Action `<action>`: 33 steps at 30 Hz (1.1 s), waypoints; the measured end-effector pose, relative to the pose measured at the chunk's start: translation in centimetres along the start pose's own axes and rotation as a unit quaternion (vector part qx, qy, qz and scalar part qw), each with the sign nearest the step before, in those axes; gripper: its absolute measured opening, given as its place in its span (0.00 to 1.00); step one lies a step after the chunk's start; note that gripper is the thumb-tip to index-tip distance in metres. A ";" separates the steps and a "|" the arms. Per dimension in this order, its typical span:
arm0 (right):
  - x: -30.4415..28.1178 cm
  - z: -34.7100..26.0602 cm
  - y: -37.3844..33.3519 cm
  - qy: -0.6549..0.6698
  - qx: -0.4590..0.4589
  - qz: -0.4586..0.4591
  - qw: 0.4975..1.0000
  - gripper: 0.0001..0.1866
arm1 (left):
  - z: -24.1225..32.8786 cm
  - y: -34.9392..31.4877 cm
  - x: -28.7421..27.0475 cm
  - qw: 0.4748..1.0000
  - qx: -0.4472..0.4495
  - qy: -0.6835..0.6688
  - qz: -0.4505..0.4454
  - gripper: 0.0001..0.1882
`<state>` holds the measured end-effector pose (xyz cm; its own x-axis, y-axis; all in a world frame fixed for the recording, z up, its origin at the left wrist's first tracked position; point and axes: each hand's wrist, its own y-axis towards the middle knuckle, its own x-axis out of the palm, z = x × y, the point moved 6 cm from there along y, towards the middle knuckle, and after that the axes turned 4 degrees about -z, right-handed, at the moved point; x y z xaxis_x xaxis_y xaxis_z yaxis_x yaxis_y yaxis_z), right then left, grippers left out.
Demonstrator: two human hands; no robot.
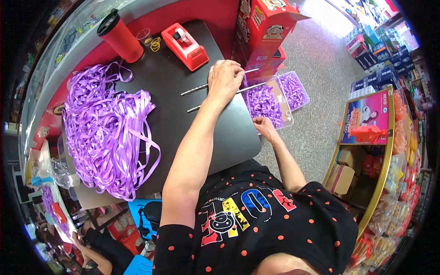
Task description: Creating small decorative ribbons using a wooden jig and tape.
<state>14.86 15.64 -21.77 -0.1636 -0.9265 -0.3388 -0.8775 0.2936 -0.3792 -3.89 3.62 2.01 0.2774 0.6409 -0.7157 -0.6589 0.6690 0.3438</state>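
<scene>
At the far left, low in our view, we see a co-worker's forearm (pixel 94 256), well apart from our table (pixel 172 105). Along the table's left edge we have a large loose heap of shiny purple ribbon (pixel 107 142), with one loop trailing out toward the middle. Just beyond the heap, by the far edge, stands our red tumbler (pixel 124 42) with its black lid, and beside it lie some yellow rubber bands (pixel 156 44). Next, near the far right corner, sits our red tape dispenser (pixel 192 56). Two thin metal rods (pixel 194 90) lie roughly side by side across the table's right edge, their ends jutting past it. Our left hand (pixel 223 80) rests over them at that edge, fingers curled down; we cannot tell whether it grips anything. Beyond the edge rises a red carton (pixel 266 30), and nearer us stand a clear plastic box (pixel 290 117) and a second clear box (pixel 308 99), both holding short purple pieces. Our right hand (pixel 264 126) is just beside the nearer box, fingertips drawn close together; we cannot tell what is between them. Farther right we see a gold-framed cabinet (pixel 384 176) with cardboard boxes (pixel 343 179) inside.
</scene>
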 end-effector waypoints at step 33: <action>-2.7 -12.0 -21.7 -0.246 -0.363 0.149 0.886 0.09 | 0.0 0.0 0.1 0.999 -0.008 0.026 -0.022 0.11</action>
<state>28.98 8.95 -2.29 -0.3779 -0.5660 -0.7327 -0.9160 0.1135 0.3847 -3.83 3.73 1.93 0.2692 0.5909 -0.7605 -0.6580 0.6895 0.3027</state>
